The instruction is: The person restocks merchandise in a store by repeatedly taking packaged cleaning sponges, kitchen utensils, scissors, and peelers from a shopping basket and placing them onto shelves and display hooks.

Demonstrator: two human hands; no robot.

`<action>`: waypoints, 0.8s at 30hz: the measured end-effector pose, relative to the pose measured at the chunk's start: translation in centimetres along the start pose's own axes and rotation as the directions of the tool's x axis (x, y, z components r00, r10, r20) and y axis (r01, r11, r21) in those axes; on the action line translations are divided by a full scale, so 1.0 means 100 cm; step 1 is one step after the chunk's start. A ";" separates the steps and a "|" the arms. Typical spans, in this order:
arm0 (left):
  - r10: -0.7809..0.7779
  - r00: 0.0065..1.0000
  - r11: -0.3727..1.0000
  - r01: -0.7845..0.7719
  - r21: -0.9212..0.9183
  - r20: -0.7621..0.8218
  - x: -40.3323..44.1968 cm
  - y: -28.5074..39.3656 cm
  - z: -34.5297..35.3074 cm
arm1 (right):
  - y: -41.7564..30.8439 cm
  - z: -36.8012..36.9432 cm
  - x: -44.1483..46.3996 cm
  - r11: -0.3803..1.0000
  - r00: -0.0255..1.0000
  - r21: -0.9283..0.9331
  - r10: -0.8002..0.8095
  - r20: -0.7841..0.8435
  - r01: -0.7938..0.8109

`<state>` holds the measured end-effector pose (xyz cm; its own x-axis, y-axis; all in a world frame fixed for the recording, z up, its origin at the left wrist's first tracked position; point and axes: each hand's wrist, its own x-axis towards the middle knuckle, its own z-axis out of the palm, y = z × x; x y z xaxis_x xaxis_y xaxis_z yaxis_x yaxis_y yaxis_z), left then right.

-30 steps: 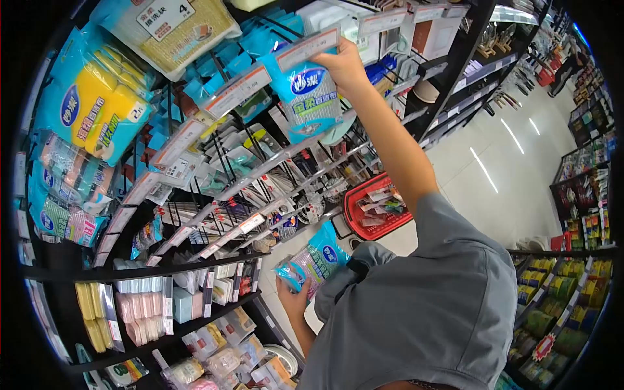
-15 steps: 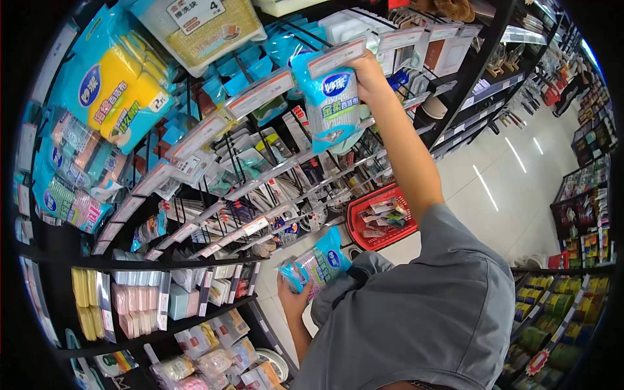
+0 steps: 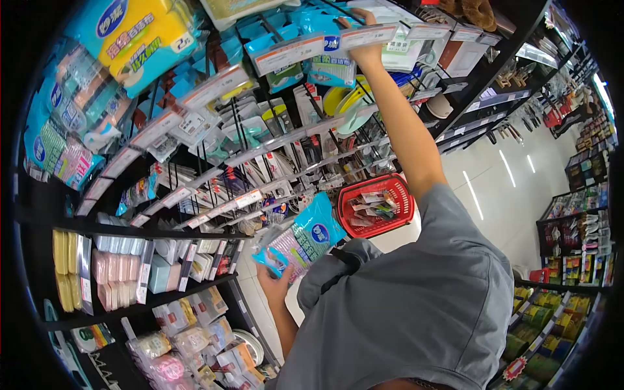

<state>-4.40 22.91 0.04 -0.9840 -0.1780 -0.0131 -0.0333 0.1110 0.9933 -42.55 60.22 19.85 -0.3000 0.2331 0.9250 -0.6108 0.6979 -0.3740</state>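
Note:
Low on the left, my left hand (image 3: 273, 281) is closed on the lower corner of a blue pack of scouring cloths (image 3: 305, 244) with pink, green and grey pieces behind clear film. High on the rack, my right hand (image 3: 365, 40) reaches behind a price tag (image 3: 369, 37). Its bent fingers are at the top of another blue pack of scouring cloths (image 3: 331, 67), which hangs at a hook behind the tag. The tag partly hides these fingers and the upper pack.
A red shopping basket (image 3: 376, 207) with packaged goods stands on the floor. Hooks below hold packaged kitchen tools (image 3: 260, 130). A large yellow sponge-cloth pack (image 3: 140, 42) hangs upper left. Boxed sponges (image 3: 120, 276) fill a lower shelf. Aisle floor (image 3: 484, 195) shows at right.
The upper pack has moved from in front of the price tags to behind them, with my right hand following upward. My left hand's pack has shifted slightly left and up in view.

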 end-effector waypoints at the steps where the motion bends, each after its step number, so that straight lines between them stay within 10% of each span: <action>1: -0.029 1.000 0.997 0.029 -0.073 0.004 -0.002 0.004 -0.001 | 0.000 0.000 -0.002 0.998 0.998 -0.058 -0.035 -0.058 0.032; 4: -0.087 0.995 0.973 0.073 -0.219 -0.058 -0.007 0.018 -0.002 | -0.016 -0.004 -0.012 0.998 0.994 0.030 0.054 -0.091 -0.052; 8: -0.109 0.965 0.900 -0.005 -0.435 -0.238 -0.009 0.018 0.001 | -0.019 -0.027 -0.043 0.922 0.936 -0.372 0.222 0.273 -0.110; 13: -0.053 0.940 0.782 -0.170 -0.600 -0.337 -0.004 0.033 0.004 | -0.107 -0.065 -0.093 0.873 0.944 0.361 0.302 0.129 -0.329; 17: -0.050 0.913 0.763 -0.226 -0.605 -0.404 0.003 0.043 0.014 | -0.147 -0.098 -0.182 0.367 0.589 0.465 0.588 0.554 -0.805; 20: -0.096 0.896 0.747 -0.222 -0.627 -0.433 0.009 0.055 0.027 | -0.183 -0.103 -0.236 -0.096 0.221 0.276 0.381 0.898 -0.956; 24: -0.152 0.865 0.806 -0.171 -0.567 -0.478 0.003 0.052 0.046 | -0.234 -0.088 -0.269 -0.451 0.181 0.261 0.214 0.960 -0.854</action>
<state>-5.62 27.92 4.63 -0.7625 -0.6380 -0.1077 0.2407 -0.4343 0.8680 -13.74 43.54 4.30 -0.8884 -0.4585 0.0230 0.3398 -0.6906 -0.6385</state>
